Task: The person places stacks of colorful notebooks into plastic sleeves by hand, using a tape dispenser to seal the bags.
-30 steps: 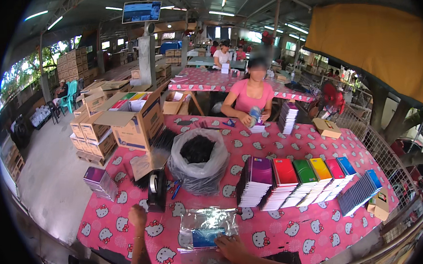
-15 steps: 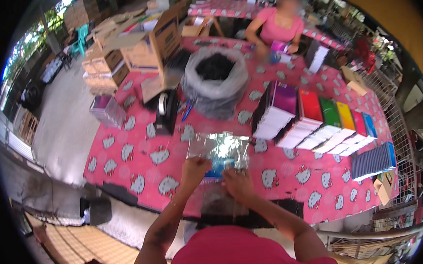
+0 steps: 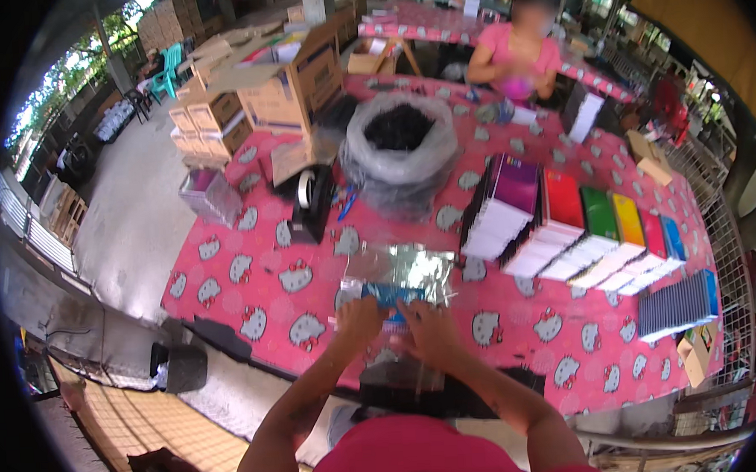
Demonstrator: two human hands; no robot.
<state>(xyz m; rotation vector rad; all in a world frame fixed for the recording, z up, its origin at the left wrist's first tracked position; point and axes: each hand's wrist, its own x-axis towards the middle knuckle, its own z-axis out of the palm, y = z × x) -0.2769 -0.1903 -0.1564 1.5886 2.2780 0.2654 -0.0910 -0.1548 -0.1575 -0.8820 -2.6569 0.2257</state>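
A blue notebook point(image 3: 389, 295) lies at the near side of the table, with a shiny clear plastic sleeve point(image 3: 414, 268) spread over and beyond it. My left hand point(image 3: 361, 320) is closed at the notebook's near left corner. On the right, my right hand point(image 3: 430, 329) has its fingers bent onto the notebook's near edge, through or beside the plastic. My hands partly hide that edge, so whether the notebook is wholly inside the sleeve cannot be told. More clear plastic point(image 3: 400, 373) lies at the table edge below my hands.
Rows of coloured notebooks point(image 3: 562, 199) stand at the right. Beyond my hands are a black tape dispenser point(image 3: 312, 209), blue-handled scissors point(image 3: 347, 202) and a large plastic sack point(image 3: 400, 171) of black stuff. Cardboard boxes point(image 3: 281, 96) are stacked far left. A co-worker point(image 3: 518, 53) handles a purple item across the table.
My left hand has come down from the sleeve's left side to the notebook's near left corner. My right hand stays near the near edge. The view has shifted slightly.
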